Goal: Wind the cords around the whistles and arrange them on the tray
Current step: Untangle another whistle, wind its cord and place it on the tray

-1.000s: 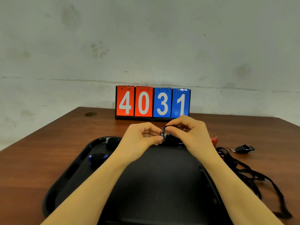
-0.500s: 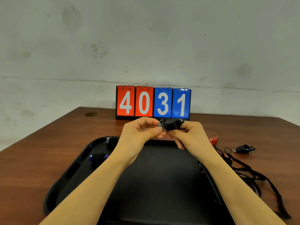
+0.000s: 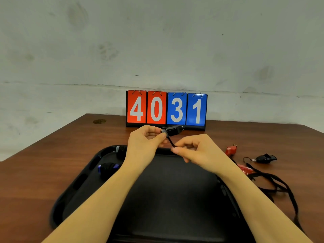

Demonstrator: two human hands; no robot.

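Tray up front, loose whistles off to the right

The tray (image 3: 73, 188) sits on the table (image 3: 31, 172) with two wound whistles (image 3: 108, 168) in its far-left corner; the scoreboard (image 3: 166, 109) stands behind it, and unwound whistles (image 3: 265, 157) with tangled cords (image 3: 273, 183) lie right of the tray.

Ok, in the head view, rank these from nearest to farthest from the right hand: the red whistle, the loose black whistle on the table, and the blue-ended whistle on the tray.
From the right hand:
1. Red whistle, on the table just to its right.
2. Black whistle, farther right on the table.
3. Blue-ended whistle, on the tray's left side, beyond the left forearm.
The last two are fairly close; the black one looks nearer.
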